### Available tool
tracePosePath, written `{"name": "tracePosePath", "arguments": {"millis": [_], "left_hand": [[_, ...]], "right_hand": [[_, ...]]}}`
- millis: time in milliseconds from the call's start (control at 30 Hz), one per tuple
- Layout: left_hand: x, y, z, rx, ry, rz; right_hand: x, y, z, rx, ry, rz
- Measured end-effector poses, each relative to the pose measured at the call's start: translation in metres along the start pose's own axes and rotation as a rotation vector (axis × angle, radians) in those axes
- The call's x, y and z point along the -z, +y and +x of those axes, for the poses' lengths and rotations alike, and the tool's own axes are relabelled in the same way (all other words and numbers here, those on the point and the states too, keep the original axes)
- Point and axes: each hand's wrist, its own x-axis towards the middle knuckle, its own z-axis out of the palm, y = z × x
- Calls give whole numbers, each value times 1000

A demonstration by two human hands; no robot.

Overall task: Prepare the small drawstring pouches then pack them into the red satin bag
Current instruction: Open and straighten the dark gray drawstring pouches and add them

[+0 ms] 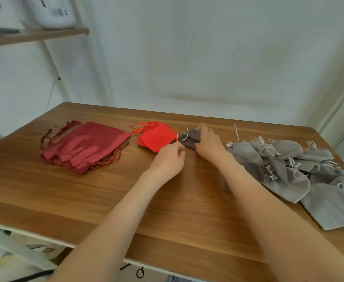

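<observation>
Head view, angled down across a wooden table (pixel 110 200) set against a white wall (pixel 207 58). At the left of the tabletop: flat pile of dark red satin bags (pixel 83 145), fanned slightly, cords trailing off the far and right edges. Just right of that pile, apart from it: small stack of bright red pouches (pixel 156 138), drawstrings bunched at the far edge. Touching the right corner of the red pouches: short grey stack (pixel 188 137) of small pouches, white strings at its far-left end. Right hand (pixel 209 144) laid palm down on the right part of the grey stack, fingers fairly straight and pointing away, pressing on the cloth rather than wrapping it. Left hand (pixel 170 159) just on the near side of both small stacks, fingers curled inward, tips at the spot where red and grey meet; cannot tell whether anything is pinched there. Both forearms bare, reaching in from the near edge. Right of the right forearm, near it: loose grey heap (pixel 289 171) of larger-looking pouches with white strings, overlapping, spreading toward the right edge. Well apart, upper left: wooden shelf (pixel 34 35) holding a white container, blurred.
</observation>
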Motion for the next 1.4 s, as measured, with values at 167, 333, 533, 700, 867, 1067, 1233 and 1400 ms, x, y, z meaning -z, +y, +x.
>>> {"name": "tracePosePath", "arguments": {"millis": [167, 333, 533, 700, 867, 1067, 1233, 1400], "left_hand": [[2, -6, 6, 7, 31, -105], [1, 0, 9, -16, 110, -188], [-1, 3, 14, -55, 63, -262], [-15, -2, 2, -72, -71, -722], [-28, -6, -1, -120, -118, -620], [-34, -11, 0, -187, -20, -486], [-34, -9, 0, -194, 85, -338], [-36, -10, 3, -193, 199, -133]], "right_hand": [[-6, 4, 12, 19, 101, -166], [-6, -1, 4, 37, 270, -76], [24, 0, -23, -83, 148, 827], [16, 13, -79, 28, -72, 989], [0, 31, -98, 51, -43, 1005], [-3, 34, -90, 186, 196, 661], [-2, 48, -80, 167, 224, 489], [-2, 52, -80, 181, 226, 395]]}}
